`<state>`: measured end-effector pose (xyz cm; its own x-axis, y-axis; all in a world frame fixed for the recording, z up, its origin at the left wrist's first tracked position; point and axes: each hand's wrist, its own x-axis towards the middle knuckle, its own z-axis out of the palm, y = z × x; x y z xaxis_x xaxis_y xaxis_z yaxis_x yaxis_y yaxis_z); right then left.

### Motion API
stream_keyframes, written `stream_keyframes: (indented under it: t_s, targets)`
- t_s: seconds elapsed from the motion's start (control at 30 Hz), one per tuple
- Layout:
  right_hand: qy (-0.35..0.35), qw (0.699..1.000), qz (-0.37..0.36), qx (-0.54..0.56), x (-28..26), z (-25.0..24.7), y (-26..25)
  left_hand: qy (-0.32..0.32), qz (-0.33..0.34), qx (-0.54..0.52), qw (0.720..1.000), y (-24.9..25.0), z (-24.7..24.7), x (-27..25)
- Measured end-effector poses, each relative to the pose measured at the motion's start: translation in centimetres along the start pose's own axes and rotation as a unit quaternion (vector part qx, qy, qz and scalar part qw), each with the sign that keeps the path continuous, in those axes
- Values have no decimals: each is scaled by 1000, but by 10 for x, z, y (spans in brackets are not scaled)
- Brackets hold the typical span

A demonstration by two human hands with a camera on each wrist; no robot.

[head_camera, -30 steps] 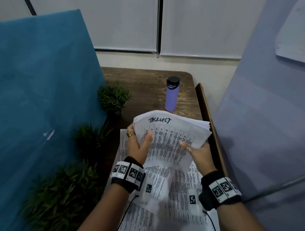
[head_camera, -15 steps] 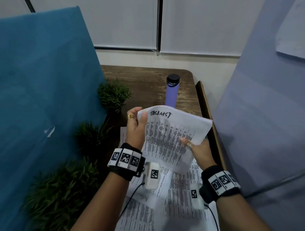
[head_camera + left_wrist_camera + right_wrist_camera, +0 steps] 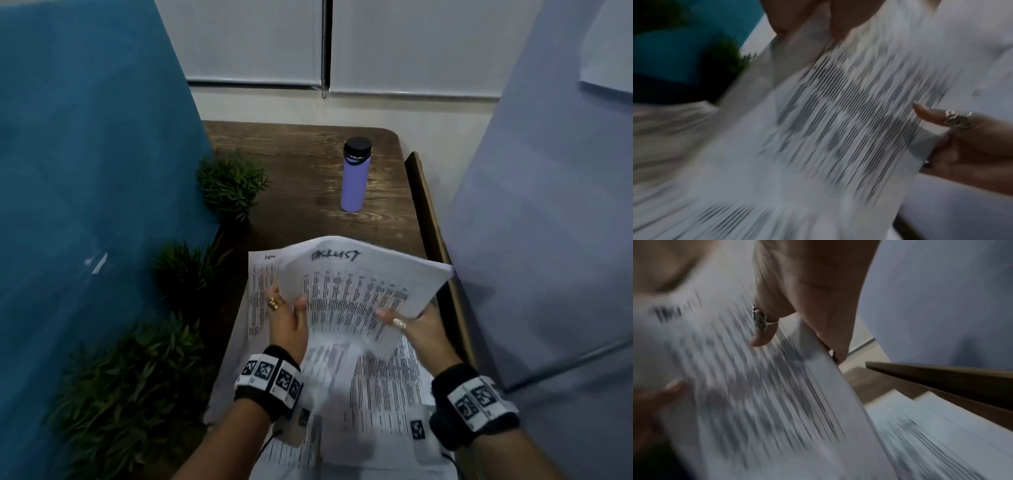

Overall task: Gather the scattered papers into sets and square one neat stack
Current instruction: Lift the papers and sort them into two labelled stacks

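Both hands hold a sheaf of printed papers [image 3: 356, 294] above the desk, its top sheet headed with handwriting. My left hand [image 3: 291, 315] grips the sheaf's left edge, thumb on top and fingers underneath. My right hand [image 3: 407, 322] grips the right lower edge, ringed thumb lying on the print. The sheaf [image 3: 838, 129] fills the blurred left wrist view, the right thumb [image 3: 931, 115] pressing its edge. The right wrist view shows the same sheaf [image 3: 756, 386] pinched between thumb [image 3: 764, 331] and fingers. More printed sheets [image 3: 376, 394] lie loose on the desk beneath.
A lilac bottle [image 3: 355, 174] with a black lid stands on the wooden desk [image 3: 291, 154] behind the papers. Green plants [image 3: 229, 185] line the left side along a teal panel [image 3: 85, 171]. A grey-blue panel [image 3: 548, 222] and a raised wooden edge [image 3: 431, 219] bound the right.
The sheaf rose and tilted up half a second ago, then dropped back toward the desk. My left hand slid from the top corner down to the left edge.
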<state>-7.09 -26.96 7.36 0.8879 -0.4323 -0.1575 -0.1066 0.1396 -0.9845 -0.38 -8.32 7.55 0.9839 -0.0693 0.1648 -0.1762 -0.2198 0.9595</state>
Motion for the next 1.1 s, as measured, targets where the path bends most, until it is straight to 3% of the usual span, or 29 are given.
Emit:
stream_keyframes:
  t_s: [0.1,0.27,0.4,0.5,0.6,0.63,0.7,0.8,0.83,0.97,1.1]
  targets:
    - [26,999,39,-26,-3,8,22,-19,-72,28,997,-21,8,-4]
    - [56,998,8,-12,-3,8,23,-27,-25,53,998,-22,9,-1]
    - [73,995,45,-41,-3,8,37,-86,-101,88,987,-32,12,-11]
    - [95,992,48,-63,3,-3,27,-133,-55,117,983,-35,11,0]
    - [124,987,70,-69,9,-23,21,-75,-27,166,983,-52,3,33]
    - [132,985,83,-67,10,-28,21,-45,-46,207,976,-66,-1,48]
    - [145,981,118,-56,10,-38,25,-20,-150,298,942,-85,-12,69]
    - [155,968,189,-62,3,-50,43,-101,-327,387,856,-104,-29,74]
    - [163,962,208,-76,-1,-52,49,-109,-358,384,844,-105,-32,73]
    - [182,946,255,-85,-15,-58,60,-110,-362,373,847,-115,-31,75]
    - [186,944,262,-69,-23,-58,65,-160,-350,425,820,-125,-36,78]
